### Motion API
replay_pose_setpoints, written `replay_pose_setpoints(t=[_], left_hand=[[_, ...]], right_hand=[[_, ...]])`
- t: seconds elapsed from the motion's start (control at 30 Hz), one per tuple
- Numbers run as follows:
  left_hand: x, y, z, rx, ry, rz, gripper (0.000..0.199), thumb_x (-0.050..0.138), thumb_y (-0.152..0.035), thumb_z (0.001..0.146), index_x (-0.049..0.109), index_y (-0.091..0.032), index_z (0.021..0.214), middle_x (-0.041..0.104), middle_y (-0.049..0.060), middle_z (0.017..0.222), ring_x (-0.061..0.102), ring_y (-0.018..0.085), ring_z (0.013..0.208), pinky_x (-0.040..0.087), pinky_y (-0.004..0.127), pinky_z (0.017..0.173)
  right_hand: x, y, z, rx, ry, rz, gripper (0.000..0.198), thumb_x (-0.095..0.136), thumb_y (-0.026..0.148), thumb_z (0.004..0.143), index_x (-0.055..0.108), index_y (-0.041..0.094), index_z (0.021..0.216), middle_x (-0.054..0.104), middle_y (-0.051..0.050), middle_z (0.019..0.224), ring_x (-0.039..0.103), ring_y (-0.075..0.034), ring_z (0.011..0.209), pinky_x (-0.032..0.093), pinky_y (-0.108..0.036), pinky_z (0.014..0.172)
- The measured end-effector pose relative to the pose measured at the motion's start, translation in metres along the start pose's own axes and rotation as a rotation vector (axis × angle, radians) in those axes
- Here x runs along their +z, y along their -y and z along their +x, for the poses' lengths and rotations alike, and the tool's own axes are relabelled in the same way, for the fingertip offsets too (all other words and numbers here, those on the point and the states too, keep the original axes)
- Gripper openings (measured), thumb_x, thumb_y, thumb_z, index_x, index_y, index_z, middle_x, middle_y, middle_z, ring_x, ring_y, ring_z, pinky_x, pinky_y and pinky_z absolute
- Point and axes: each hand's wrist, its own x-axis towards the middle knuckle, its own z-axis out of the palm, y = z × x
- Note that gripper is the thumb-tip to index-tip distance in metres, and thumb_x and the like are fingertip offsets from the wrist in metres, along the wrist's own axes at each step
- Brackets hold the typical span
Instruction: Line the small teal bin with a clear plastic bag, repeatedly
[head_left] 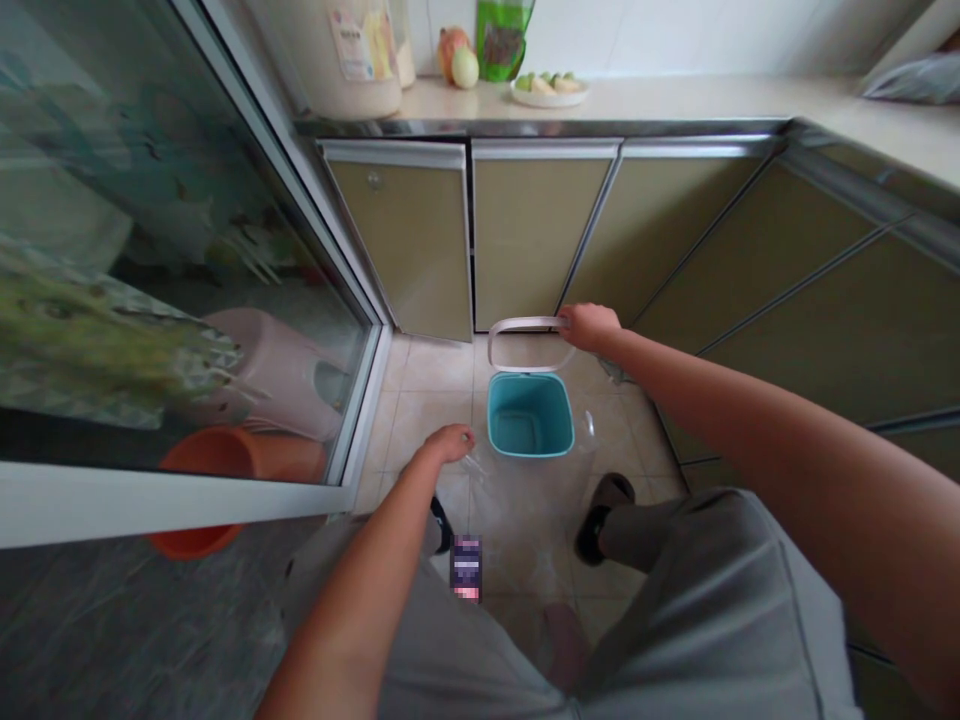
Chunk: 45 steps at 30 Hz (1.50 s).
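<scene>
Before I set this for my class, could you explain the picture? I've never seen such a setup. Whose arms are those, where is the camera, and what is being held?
There is no machine here: these are a person's bare arms, seen from a camera worn on their head, looking forward and down. The right hand grips a pale open frame beyond a teal bin on the tiled floor. The left hand is beside the bin; whether its fingers pinch anything is too unclear to tell. Farther back, a counter bears a plate of food.
</scene>
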Motion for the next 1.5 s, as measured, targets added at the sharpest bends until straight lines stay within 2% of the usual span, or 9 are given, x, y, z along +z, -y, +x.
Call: replay_pose_setpoints(t=[0.2,0.53,0.73,0.87,1.03,1.17,1.3,1.4,1.5], left_hand=[[0.005,0.006,0.010,-0.026,0.023,-0.006,0.028,0.060,-0.034,0.091,0.077,-0.024,0.111,0.076,0.007,0.121,0.069,0.023,0.112,0.051,0.029,0.096],[0.007,0.007,0.019,-0.008,0.035,-0.033,0.027,0.058,-0.033,0.092,0.077,-0.024,0.108,0.076,0.006,0.121,0.068,0.021,0.112,0.049,0.027,0.098],[0.007,0.008,0.015,0.000,0.030,-0.050,0.025,0.059,-0.032,0.091,0.077,-0.025,0.107,0.077,0.004,0.114,0.069,0.019,0.104,0.050,0.026,0.091],[0.004,0.004,0.012,0.005,-0.008,-0.088,0.022,0.059,-0.029,0.091,0.078,-0.024,0.102,0.078,0.004,0.110,0.069,0.018,0.100,0.050,0.024,0.086],[0.006,0.001,0.010,0.012,-0.073,-0.156,0.018,0.058,-0.025,0.091,0.076,-0.022,0.093,0.077,0.003,0.099,0.069,0.016,0.092,0.049,0.022,0.081],[0.015,0.001,0.010,0.006,-0.151,-0.203,0.010,0.064,-0.023,0.088,0.069,-0.022,0.097,0.072,0.001,0.091,0.066,0.014,0.081,0.048,0.021,0.075],[0.018,-0.007,0.009,-0.102,-0.197,-0.280,0.036,0.074,-0.027,0.085,0.058,-0.025,0.117,0.067,-0.002,0.088,0.060,0.010,0.066,0.046,0.019,0.065],[0.014,-0.021,0.006,-0.265,-0.199,-0.446,0.059,0.074,-0.035,0.087,0.041,-0.025,0.135,0.067,-0.002,0.086,0.060,0.010,0.057,0.047,0.021,0.060],[0.008,-0.033,0.000,-0.388,-0.164,-0.618,0.065,0.072,-0.035,0.089,0.033,-0.023,0.140,0.070,0.002,0.091,0.064,0.011,0.056,0.048,0.022,0.059]], right_hand=[[0.010,-0.011,0.018,0.086,-0.119,0.091,0.045,0.052,0.038,0.099,0.061,0.031,0.143,0.064,-0.013,0.133,0.064,-0.029,0.109,0.049,-0.040,0.093],[0.021,-0.022,0.014,0.106,-0.077,0.107,0.053,0.057,0.044,0.097,0.054,0.033,0.149,0.059,-0.013,0.136,0.063,-0.031,0.114,0.049,-0.043,0.096],[0.025,-0.037,-0.014,0.173,-0.152,0.175,0.071,0.065,0.044,0.091,0.040,0.033,0.157,0.048,-0.014,0.146,0.063,-0.030,0.112,0.051,-0.042,0.092],[0.056,-0.055,-0.052,0.353,-0.137,0.290,0.076,0.065,0.047,0.089,0.036,0.030,0.157,0.042,-0.017,0.150,0.064,-0.031,0.113,0.053,-0.042,0.089],[0.118,-0.060,-0.101,0.505,0.104,0.396,0.072,0.065,0.063,0.083,0.056,0.020,0.141,0.056,-0.021,0.136,0.066,-0.033,0.114,0.054,-0.042,0.091],[0.163,-0.046,-0.126,0.569,0.127,0.477,0.069,0.058,0.075,0.082,0.068,0.017,0.117,0.070,-0.020,0.115,0.072,-0.029,0.099,0.056,-0.036,0.078],[0.188,-0.031,-0.139,0.537,0.233,0.571,0.039,0.061,0.060,0.084,0.068,0.022,0.076,0.073,-0.010,0.080,0.073,-0.026,0.080,0.050,-0.028,0.061],[0.193,-0.021,-0.154,0.564,0.162,0.682,0.028,0.061,0.044,0.084,0.063,0.023,0.066,0.069,-0.006,0.069,0.070,-0.022,0.072,0.044,-0.026,0.055],[0.191,-0.015,-0.178,0.564,-0.002,0.857,0.026,0.056,0.041,0.083,0.059,0.022,0.066,0.066,-0.003,0.064,0.065,-0.020,0.066,0.040,-0.025,0.053]])
